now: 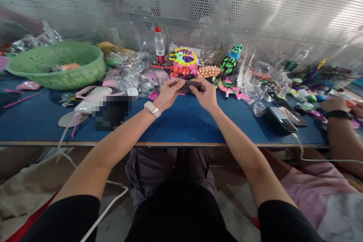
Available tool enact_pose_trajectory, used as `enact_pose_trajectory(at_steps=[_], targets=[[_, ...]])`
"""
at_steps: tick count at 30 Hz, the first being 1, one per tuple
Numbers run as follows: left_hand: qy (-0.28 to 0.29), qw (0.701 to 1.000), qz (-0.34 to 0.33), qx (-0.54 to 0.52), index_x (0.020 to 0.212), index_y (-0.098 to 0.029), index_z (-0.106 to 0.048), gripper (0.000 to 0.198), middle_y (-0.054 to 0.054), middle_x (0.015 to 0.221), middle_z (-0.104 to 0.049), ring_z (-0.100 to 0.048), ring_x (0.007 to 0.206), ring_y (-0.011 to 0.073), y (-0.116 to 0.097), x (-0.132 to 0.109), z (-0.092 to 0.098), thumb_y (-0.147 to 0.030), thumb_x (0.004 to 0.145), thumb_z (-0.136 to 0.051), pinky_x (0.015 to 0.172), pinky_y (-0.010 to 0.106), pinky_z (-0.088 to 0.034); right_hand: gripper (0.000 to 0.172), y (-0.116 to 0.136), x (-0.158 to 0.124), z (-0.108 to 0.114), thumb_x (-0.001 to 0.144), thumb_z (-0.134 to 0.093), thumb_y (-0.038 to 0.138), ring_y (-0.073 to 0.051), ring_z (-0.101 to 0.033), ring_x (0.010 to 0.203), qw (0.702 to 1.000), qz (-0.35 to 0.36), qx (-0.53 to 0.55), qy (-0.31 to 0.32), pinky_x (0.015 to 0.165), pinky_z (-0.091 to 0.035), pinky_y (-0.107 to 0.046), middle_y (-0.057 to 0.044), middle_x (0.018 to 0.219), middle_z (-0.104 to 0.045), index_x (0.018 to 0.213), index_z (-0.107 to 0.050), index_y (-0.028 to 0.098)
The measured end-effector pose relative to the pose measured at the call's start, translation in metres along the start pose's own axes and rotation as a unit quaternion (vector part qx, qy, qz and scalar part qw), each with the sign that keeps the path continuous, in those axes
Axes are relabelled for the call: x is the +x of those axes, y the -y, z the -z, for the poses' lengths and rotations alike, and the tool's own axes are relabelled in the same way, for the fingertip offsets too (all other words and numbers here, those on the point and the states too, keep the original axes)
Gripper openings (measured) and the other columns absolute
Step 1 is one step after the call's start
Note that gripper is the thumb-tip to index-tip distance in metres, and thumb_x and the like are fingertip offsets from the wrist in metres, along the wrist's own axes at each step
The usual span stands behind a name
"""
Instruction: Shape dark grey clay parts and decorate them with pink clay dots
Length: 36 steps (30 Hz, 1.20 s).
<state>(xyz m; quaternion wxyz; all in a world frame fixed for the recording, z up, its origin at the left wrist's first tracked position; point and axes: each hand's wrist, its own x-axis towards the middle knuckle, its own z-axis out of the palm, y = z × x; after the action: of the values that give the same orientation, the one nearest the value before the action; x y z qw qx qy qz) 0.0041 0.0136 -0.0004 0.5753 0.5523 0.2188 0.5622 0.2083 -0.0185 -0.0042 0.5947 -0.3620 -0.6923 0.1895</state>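
Note:
Between my two hands, above the far half of the blue table, is a small dark grey lump point(189, 86) that looks soft, like modelling clay. My left hand point(169, 93) pinches its left side with thumb and fingers. On the other side, my right hand point(206, 92) grips it the same way, thumb on the near face. Just beyond the hands stand colourful clay-like figures: a yellow-edged purple one point(184, 56), a knobbly orange piece point(209, 72) and a green-and-black one point(228, 65). A pink-and-green figure point(227, 87) lies right of my right hand.
A green basket point(85, 77) stands at left, near a white device point(95, 98) with a cable. Behind are a red-capped bottle point(160, 47) and clear plastic bags point(133, 70). A black box-shaped device point(279, 120) lies at right, near another person's hand point(336, 105).

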Motion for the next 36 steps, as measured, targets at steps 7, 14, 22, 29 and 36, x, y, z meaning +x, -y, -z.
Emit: enact_pose_trajectory(at_steps=[7, 14, 22, 29, 36], targets=[[-0.024, 0.991, -0.065, 0.111, 0.099, -0.024, -0.092, 0.067, 0.008, 0.099, -0.089, -0.08, 0.091, 0.0221, -0.002, 0.001, 0.0, -0.085, 0.075, -0.103, 0.084, 0.037, -0.068, 0.041, 0.0, -0.002, 0.001, 0.102, -0.085, 0.07, -0.02, -0.074, 0.072, 0.999, -0.041, 0.007, 0.019, 0.062, -0.067, -0.037, -0.001, 0.091, -0.08, 0.11, -0.081, 0.029], [-0.007, 0.945, -0.171, 0.279, 0.102, -0.022, -0.091, 0.07, 0.011, 0.094, -0.087, -0.081, 0.088, 0.0256, -0.012, -0.009, -0.003, -0.09, 0.101, -0.076, 0.082, 0.041, -0.067, 0.057, 0.0, -0.001, 0.0, 0.1, -0.08, 0.085, -0.02, -0.074, 0.071, 0.998, -0.057, 0.036, 0.014, 0.049, -0.065, -0.034, -0.003, 0.094, -0.081, 0.112, -0.082, 0.029], [-0.003, 0.943, -0.163, 0.29, 0.103, -0.021, -0.09, 0.069, 0.011, 0.101, -0.091, -0.084, 0.088, 0.0238, -0.01, -0.009, -0.005, -0.089, 0.097, -0.082, 0.08, 0.037, -0.07, 0.068, 0.005, 0.0, 0.0, 0.095, -0.078, 0.094, -0.024, -0.081, 0.083, 0.999, -0.046, 0.028, 0.007, 0.062, -0.071, -0.038, -0.005, 0.102, -0.087, 0.114, -0.086, 0.029], [-0.004, 0.969, -0.093, 0.23, 0.103, -0.021, -0.09, 0.067, 0.009, 0.095, -0.088, -0.08, 0.073, 0.0215, -0.009, -0.012, -0.012, -0.086, 0.087, -0.094, 0.072, 0.035, -0.066, 0.066, 0.003, 0.004, 0.001, 0.097, -0.077, 0.093, -0.028, -0.084, 0.097, 0.999, -0.042, 0.025, -0.024, 0.091, -0.074, -0.05, -0.007, 0.104, -0.089, 0.107, -0.087, 0.029], [0.008, 0.96, -0.098, 0.264, 0.091, -0.021, -0.088, 0.057, 0.007, 0.083, -0.085, -0.077, 0.076, 0.0221, -0.014, -0.014, -0.012, -0.076, 0.087, -0.099, 0.075, 0.035, -0.062, 0.072, 0.005, 0.004, 0.0, 0.094, -0.074, 0.099, -0.027, -0.083, 0.097, 0.999, -0.034, 0.001, -0.005, 0.086, -0.069, -0.044, -0.008, 0.103, -0.088, 0.102, -0.086, 0.029]])
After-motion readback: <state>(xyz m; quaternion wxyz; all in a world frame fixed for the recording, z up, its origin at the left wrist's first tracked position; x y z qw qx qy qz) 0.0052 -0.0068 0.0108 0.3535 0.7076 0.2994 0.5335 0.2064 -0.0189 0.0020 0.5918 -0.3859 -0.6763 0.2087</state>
